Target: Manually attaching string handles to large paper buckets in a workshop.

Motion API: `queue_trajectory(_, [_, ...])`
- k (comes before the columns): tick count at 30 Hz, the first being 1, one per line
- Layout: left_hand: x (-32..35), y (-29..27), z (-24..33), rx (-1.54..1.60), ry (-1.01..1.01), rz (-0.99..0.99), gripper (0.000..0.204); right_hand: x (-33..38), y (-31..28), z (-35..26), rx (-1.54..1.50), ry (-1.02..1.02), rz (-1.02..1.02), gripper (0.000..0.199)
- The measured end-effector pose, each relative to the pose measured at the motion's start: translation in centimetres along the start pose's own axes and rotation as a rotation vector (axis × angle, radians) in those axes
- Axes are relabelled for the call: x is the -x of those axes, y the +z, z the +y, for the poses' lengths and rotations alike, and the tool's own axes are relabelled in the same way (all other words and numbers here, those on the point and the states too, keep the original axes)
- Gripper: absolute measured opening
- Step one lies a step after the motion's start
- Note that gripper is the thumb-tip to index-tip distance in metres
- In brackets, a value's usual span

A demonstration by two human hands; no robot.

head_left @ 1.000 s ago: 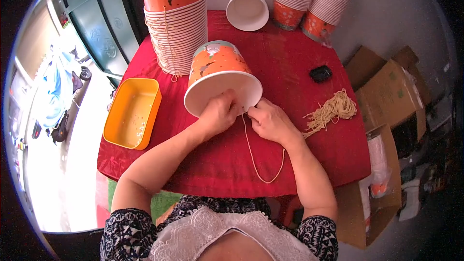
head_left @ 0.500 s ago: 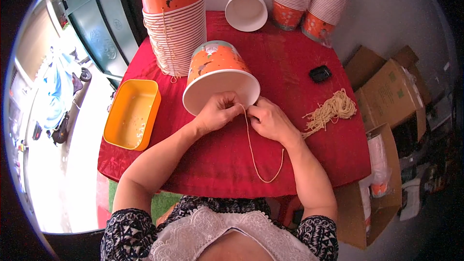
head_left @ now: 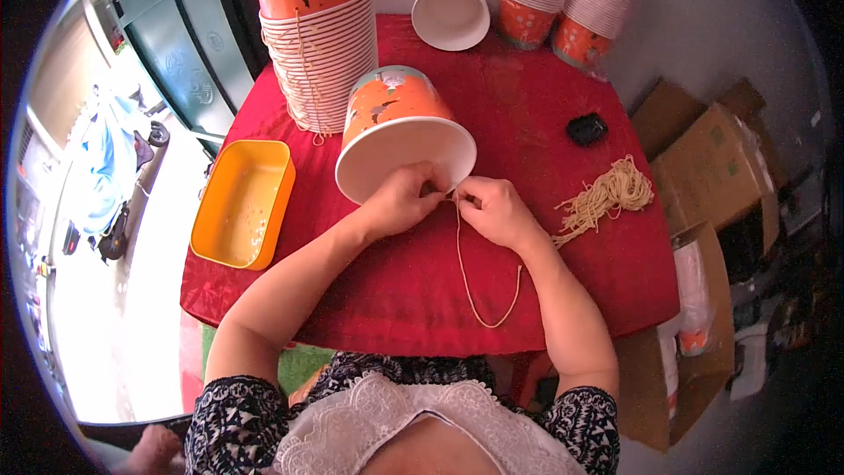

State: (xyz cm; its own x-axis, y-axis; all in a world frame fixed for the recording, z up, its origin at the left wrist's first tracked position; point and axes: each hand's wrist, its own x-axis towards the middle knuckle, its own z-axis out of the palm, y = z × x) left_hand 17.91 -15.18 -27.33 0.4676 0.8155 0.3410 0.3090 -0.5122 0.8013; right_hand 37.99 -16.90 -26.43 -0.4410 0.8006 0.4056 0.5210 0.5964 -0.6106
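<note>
An orange paper bucket [head_left: 406, 98] with a white rim lies on its side, its mouth facing me. At the lower right of that rim, my left hand [head_left: 406, 198] reaches partly into the mouth, finger and thumb pinching a thin beige cord [head_left: 463, 277]. Right beside it, outside the rim, my right hand [head_left: 497, 211] is closed with curled fingers on the cord too. A loose end of the cord hangs in a loop over the table below my hands. The exact spot where the cord meets the rim is hidden by my fingertips.
The red-covered table [head_left: 527, 114] bears a tall bucket stack [head_left: 321, 53], a yellow tray [head_left: 242, 202], a small black container [head_left: 586, 129], a cord bundle [head_left: 615, 189] and a white-mouthed bucket [head_left: 450, 15]. Wrapped bucket stacks [head_left: 527, 22] stand behind; cardboard boxes [head_left: 703, 176] sit to the right.
My hands have drawn closer to the rim, and the cord between them has less slack above my fingers. A blurred skin-coloured shape has appeared at the lower left edge.
</note>
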Motion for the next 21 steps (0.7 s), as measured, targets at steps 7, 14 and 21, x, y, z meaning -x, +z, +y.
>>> queue_trajectory(7, [0.0, 0.6, 0.8, -0.142, 0.083, 0.007, 0.012, -0.4, -0.6, -1.9, -0.408, 0.508, -0.153, 0.010])
queue_trajectory(14, [-0.1, 1.7, 0.3, -0.260, 0.103, 0.084, 0.011, -0.4, -0.8, -3.0, -0.751, 0.680, -0.140, 0.015])
queue_trajectory(21, [-0.8, -0.1, 1.5, 0.046, -0.298, -0.016, 0.016, 0.3, -2.6, -0.2, -0.142, 0.376, -0.146, 0.014])
